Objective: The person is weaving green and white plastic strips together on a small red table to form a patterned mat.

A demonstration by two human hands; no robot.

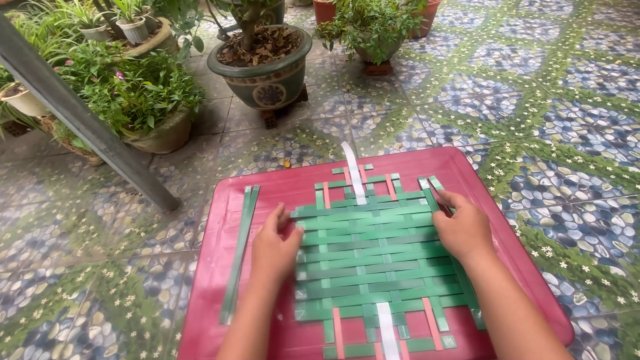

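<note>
Patterned tile floor, blue pebble print w/ green leaf bands, fills most of the view. Grey metal post slants across top left. Potted plants along the top: big glazed green pot w/ dry leaves inside, leafy plant in a low tan pot left of it, terracotta pots behind.

Red plastic tray-table sits centre-bottom on the floor. On it, approx. in the middle: woven mat of green strips, w/ a few pink and white vertical strips running through; one white strip sticks out past the top edge. Loose green strips lie apart near the tray's left side, parallel to its edge.

Left hand rests flat on the mat's left edge, fingers loose and extended, pressing the strip ends, not gripping. Right hand is at the upper right edge, fingers curled around the end of a green strip, pinching it.
</note>
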